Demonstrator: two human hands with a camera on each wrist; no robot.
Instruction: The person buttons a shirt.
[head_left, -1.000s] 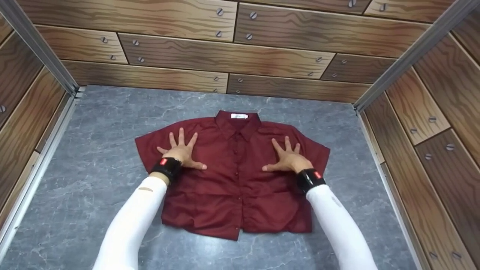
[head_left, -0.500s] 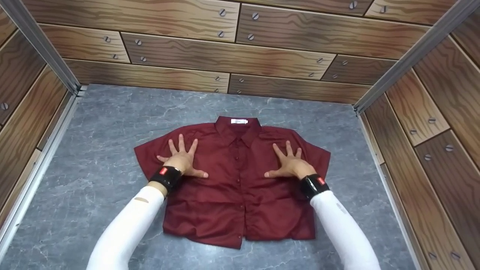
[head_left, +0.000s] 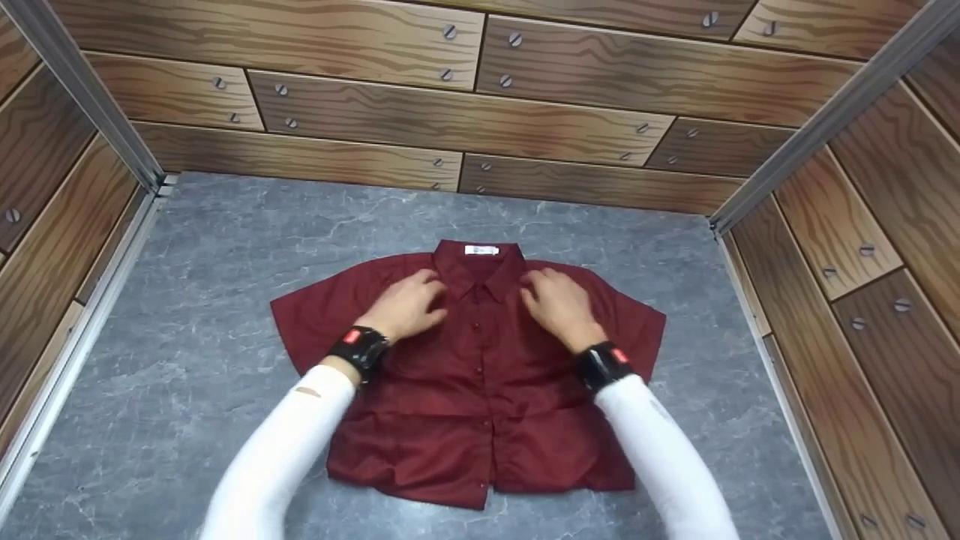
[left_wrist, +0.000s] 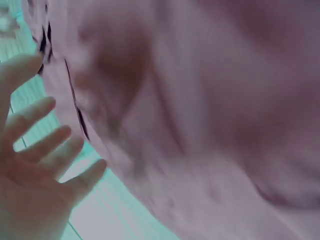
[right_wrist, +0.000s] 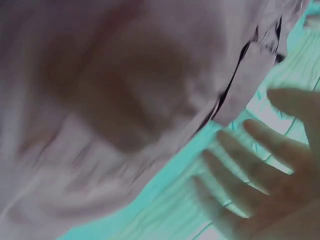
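Observation:
A dark red short-sleeved button-up shirt (head_left: 450, 390) lies front up and spread out, its collar (head_left: 454, 271) toward the back wall and a white label (head_left: 481, 250) inside the neck. Over the left part of the chest, beside the collar, is my left hand (head_left: 407, 306), its fingers loosely bent. My right hand (head_left: 561, 306) mirrors it on the other side of the collar, slightly blurred. Both wrist views show the fingers spread and holding nothing, a little above the cloth. Soft shadows fall on the shirt there.
The shirt rests on a grey marbled surface (head_left: 187, 337). Wood-patterned panels (head_left: 360, 105) wall the back and both sides, with metal rails (head_left: 817, 120) at the corners. Black bands (head_left: 360, 351) circle both wrists.
Both hands were spread flat on the chest of the shirt. They have since lifted and moved inward toward the collar, fingers drawn together. The shirt sits slightly lower in the head view.

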